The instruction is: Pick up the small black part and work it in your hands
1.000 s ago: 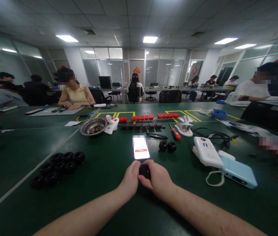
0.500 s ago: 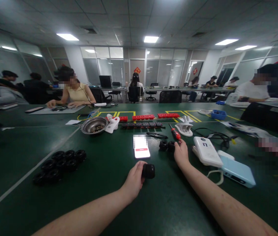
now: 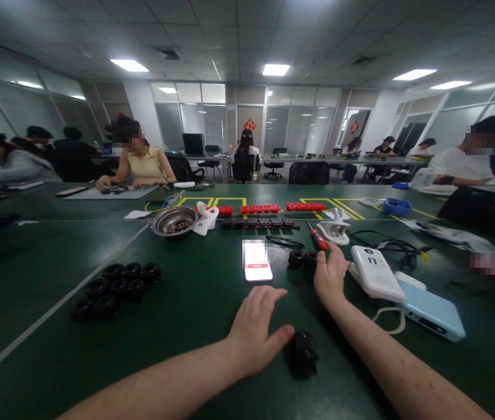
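Observation:
My left hand (image 3: 260, 328) is open, thumb and fingers spread, above the green table. By its thumb tip lies a black chunky part (image 3: 303, 353); its exact kind does not show. My right hand (image 3: 331, 274) is also open, fingers apart, beside a pair of black ring-shaped parts (image 3: 295, 259). Just beyond its fingertips is a red-handled screwdriver (image 3: 317, 239). A phone with a lit screen (image 3: 257, 271) rests between the hands and the rows of parts. To the left sits a cluster of several black ring-shaped parts (image 3: 118, 286).
Beyond the phone are a black strip of blocks (image 3: 258, 223), red strips (image 3: 260, 208), pliers (image 3: 283, 241) and a metal bowl (image 3: 175, 221). A white device marked 17 (image 3: 376, 274) and a light-blue box (image 3: 434, 309) stand right. A co-worker (image 3: 146, 160) sits across the table.
My left hand has let go of the black part, which now lies nearer to me and further right. The right hand's fingers have spread beside the black pair. The view has shifted slightly.

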The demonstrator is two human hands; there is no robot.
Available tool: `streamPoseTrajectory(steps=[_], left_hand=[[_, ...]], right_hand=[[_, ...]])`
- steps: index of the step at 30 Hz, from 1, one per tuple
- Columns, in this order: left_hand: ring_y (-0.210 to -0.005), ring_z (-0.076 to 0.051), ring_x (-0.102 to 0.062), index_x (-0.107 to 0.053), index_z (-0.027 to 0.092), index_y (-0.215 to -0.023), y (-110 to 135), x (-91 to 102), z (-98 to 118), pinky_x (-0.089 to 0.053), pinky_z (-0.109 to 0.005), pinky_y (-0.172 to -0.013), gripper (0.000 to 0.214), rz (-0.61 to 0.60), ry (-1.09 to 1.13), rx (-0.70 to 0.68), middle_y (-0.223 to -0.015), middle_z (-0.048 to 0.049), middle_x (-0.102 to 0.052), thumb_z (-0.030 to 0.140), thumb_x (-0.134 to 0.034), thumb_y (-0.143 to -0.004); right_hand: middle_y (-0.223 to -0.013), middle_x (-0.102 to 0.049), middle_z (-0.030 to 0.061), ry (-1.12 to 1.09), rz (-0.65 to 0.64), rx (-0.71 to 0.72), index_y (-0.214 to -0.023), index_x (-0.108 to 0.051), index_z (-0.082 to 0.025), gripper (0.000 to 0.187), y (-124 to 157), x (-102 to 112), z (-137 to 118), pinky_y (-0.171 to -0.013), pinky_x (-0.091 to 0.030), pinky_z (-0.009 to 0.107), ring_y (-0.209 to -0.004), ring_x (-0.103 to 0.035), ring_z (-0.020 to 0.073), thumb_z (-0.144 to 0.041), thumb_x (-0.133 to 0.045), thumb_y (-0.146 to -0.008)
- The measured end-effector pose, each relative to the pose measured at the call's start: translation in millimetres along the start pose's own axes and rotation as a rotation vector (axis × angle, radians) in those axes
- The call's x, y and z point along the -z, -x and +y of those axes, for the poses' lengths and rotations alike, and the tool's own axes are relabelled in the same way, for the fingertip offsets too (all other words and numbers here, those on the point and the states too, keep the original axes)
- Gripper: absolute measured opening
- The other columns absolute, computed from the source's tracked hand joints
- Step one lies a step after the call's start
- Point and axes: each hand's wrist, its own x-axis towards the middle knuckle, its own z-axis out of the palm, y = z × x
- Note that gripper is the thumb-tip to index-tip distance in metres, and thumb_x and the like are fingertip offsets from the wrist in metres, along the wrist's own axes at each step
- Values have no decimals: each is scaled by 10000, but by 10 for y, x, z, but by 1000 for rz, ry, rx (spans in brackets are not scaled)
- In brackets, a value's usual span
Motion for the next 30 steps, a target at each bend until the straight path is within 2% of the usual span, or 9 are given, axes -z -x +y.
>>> streamPoseTrajectory(steps=[4,9,13,16,18,20,22,26,30], left_hand=[[-1166,-326,-330,-286,209,-1275,74,-202,187,-211,-531,-956,748,-255,-153,-333,-1310,-134,-359,577,-508,-663],[-922,-266,-551,-457,203,-1125,132,-591,236,-432,-389,-772,457,-434,-175,-418,-1127,-120,-536,486,-450,-767],[-843,-227,-565,-512,176,-987,136,-426,159,-391,-380,-840,447,-173,152,-77,-886,-80,-615,545,-389,-768],[-839,-211,-565,-471,168,-972,122,-206,-14,-426,-333,-770,434,195,533,358,-892,-89,-605,524,-273,-822],[-938,-225,-538,-458,156,-1001,100,-130,-145,-394,-333,-831,456,468,692,632,-971,-106,-586,536,-293,-811],[-981,-235,-522,-449,138,-1042,73,-118,-232,-366,-338,-871,494,579,832,774,-1018,-124,-570,546,-313,-799],[-961,-235,-534,-432,130,-1076,46,-138,-250,-377,-343,-857,504,548,969,762,-1034,-133,-563,535,-314,-800],[-952,-233,-514,-461,155,-1054,-12,-132,-184,-416,-314,-749,410,329,945,579,-1049,-109,-549,425,-488,-747],[-801,-198,-525,-512,162,-966,-23,-81,-221,-407,-272,-624,321,166,745,495,-905,-70,-572,397,-505,-749]], right_hand=[[-1257,-380,126,-85,82,287,-1160,-385,-139,405,153,4,-144,-1003,-73,460,-1199,-282,219,-344,-232,-846],[-1234,-395,115,-138,65,384,-1087,-448,-160,328,190,55,-188,-1000,-94,475,-1192,-294,235,-302,-293,-835],[-990,-549,92,-399,-49,392,-927,-525,-175,278,246,180,-217,-860,-351,393,-975,-489,226,-319,-303,-844],[-662,-547,22,-607,-366,367,-848,-538,-183,321,459,262,-373,-617,-427,284,-656,-539,168,-353,-266,-866],[-758,-571,29,-643,-591,445,-984,-511,-187,311,650,292,-521,-625,-433,278,-692,-544,170,-414,-374,-822],[-944,-572,47,-616,-719,449,-1142,-416,-206,528,805,285,-648,-699,-437,295,-809,-543,195,-424,-585,-692],[-981,-561,45,-616,-720,341,-1162,-378,-218,543,872,240,-712,-725,-433,296,-834,-539,190,-352,-608,-690],[-800,-560,25,-664,-636,116,-941,-459,-192,182,766,134,-659,-671,-430,285,-741,-543,164,-316,-372,-840],[-747,-534,10,-561,-660,197,-857,-452,-188,145,670,166,-600,-611,-408,265,-679,-513,155,-323,-424,-811]])
